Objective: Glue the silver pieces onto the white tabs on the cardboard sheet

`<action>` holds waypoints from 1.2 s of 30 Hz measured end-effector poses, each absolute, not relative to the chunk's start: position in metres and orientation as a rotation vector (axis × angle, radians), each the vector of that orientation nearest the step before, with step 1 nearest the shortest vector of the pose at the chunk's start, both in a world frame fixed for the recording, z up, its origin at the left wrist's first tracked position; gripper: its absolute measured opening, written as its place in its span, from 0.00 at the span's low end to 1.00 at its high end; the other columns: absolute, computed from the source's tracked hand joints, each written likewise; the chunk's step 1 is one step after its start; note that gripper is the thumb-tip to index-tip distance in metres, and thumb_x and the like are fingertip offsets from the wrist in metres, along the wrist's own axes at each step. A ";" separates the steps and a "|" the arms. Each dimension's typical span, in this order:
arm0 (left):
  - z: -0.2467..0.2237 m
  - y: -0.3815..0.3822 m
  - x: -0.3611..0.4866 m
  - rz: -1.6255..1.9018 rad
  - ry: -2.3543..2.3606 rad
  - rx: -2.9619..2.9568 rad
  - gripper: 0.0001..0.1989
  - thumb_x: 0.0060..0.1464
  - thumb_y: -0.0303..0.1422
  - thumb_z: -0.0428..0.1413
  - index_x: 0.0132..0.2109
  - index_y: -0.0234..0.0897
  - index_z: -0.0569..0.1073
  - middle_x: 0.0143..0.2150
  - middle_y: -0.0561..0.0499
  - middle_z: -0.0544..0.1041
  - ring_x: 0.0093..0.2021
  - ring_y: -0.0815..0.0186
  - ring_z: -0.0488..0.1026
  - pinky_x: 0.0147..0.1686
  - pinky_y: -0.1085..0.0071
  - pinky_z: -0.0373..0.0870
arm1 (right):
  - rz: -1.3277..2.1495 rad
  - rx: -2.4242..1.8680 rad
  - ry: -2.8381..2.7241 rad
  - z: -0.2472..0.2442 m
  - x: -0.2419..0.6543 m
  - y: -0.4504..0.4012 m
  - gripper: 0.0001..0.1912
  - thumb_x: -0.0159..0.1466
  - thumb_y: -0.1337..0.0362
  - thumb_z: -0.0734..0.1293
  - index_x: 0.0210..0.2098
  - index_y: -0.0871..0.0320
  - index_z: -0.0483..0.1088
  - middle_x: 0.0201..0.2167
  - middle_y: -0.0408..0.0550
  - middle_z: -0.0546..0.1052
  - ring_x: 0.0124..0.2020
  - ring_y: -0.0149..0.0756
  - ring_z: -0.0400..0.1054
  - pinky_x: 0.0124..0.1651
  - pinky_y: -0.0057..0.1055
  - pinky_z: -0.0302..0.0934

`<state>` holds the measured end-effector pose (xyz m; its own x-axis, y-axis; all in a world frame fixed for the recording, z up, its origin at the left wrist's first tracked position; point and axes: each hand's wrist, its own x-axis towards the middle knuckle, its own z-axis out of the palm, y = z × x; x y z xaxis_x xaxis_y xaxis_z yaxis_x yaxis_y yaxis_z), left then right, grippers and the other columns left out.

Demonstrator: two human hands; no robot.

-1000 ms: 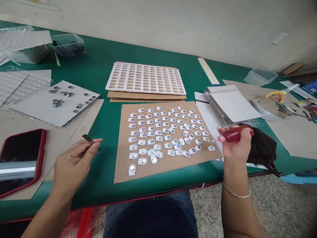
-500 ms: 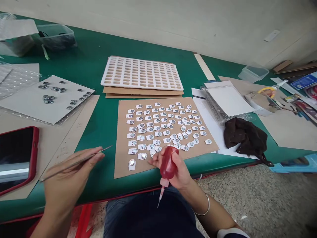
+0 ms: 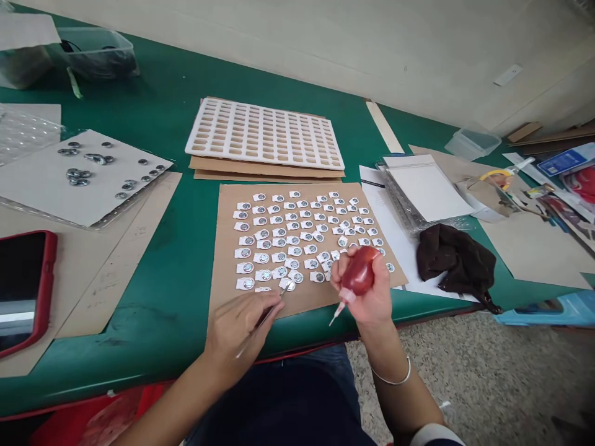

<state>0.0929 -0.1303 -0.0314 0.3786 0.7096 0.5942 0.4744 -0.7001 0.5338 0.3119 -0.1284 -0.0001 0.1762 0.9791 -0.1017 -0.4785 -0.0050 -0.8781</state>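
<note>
A brown cardboard sheet [image 3: 223,297] lies on the green table [image 3: 186,204] and carries several small white tabs with round metal discs [image 3: 297,229] in rows. My left hand [image 3: 239,325] grips metal tweezers [image 3: 263,319] whose tips touch a tab at the sheet's near edge. My right hand [image 3: 367,291] holds a small red squeeze bottle [image 3: 359,272], its thin white nozzle pointing down and left over the sheet's near right part.
A white grid tray [image 3: 264,133] lies on cardboard behind the sheet. At left are a white board with loose metal discs [image 3: 88,170] and a red-cased phone [image 3: 23,291]. At right sit a dark cloth [image 3: 453,260], white paper pads [image 3: 425,189], clear tubs and clutter.
My left hand moved right and brought the tweezers onto the sheet's near edge. My right hand swung the red bottle from the right, past the table edge, back over the sheet.
</note>
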 end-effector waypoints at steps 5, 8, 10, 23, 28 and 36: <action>-0.032 -0.131 0.097 1.205 0.927 2.471 0.17 0.47 0.20 0.60 0.45 0.33 0.70 0.39 0.47 0.79 0.42 0.65 0.76 0.44 0.68 0.74 | 1.178 -1.053 -0.771 0.009 0.315 -0.106 0.21 0.61 0.43 0.51 0.37 0.52 0.60 0.23 0.40 0.62 0.12 0.24 0.53 0.12 0.26 0.48; -0.030 -0.132 0.096 1.181 0.915 2.513 0.18 0.46 0.19 0.60 0.46 0.32 0.69 0.39 0.47 0.78 0.42 0.64 0.75 0.44 0.67 0.73 | 1.194 -1.058 -0.792 0.009 0.311 -0.099 0.21 0.61 0.42 0.51 0.40 0.51 0.58 0.24 0.40 0.62 0.12 0.25 0.57 0.11 0.27 0.50; -0.029 -0.132 0.096 1.161 0.920 2.523 0.17 0.47 0.18 0.59 0.46 0.32 0.69 0.39 0.47 0.78 0.42 0.64 0.75 0.43 0.67 0.73 | 1.195 -1.060 -0.806 0.007 0.307 -0.096 0.21 0.60 0.42 0.53 0.41 0.51 0.58 0.25 0.40 0.63 0.13 0.25 0.58 0.12 0.27 0.51; -0.026 -0.138 0.101 0.959 0.935 2.729 0.10 0.51 0.18 0.53 0.42 0.30 0.69 0.41 0.39 0.77 0.37 0.60 0.75 0.35 0.63 0.72 | 0.996 -1.146 -1.151 -0.008 0.284 -0.109 0.15 0.53 0.56 0.70 0.35 0.53 0.64 0.28 0.43 0.69 0.22 0.32 0.69 0.25 0.33 0.67; -0.024 -0.143 0.106 0.920 0.932 2.866 0.08 0.54 0.19 0.49 0.41 0.28 0.70 0.40 0.37 0.77 0.38 0.57 0.75 0.35 0.62 0.71 | 0.834 -1.280 -1.330 -0.008 0.280 -0.107 0.16 0.51 0.56 0.72 0.34 0.55 0.65 0.27 0.45 0.71 0.27 0.36 0.68 0.31 0.35 0.66; -0.020 -0.146 0.111 0.911 0.970 2.935 0.09 0.54 0.18 0.47 0.39 0.27 0.70 0.37 0.37 0.77 0.34 0.57 0.74 0.31 0.63 0.70 | 0.715 -1.304 -1.497 -0.005 0.274 -0.102 0.15 0.50 0.55 0.72 0.31 0.56 0.66 0.27 0.44 0.71 0.28 0.35 0.65 0.34 0.35 0.63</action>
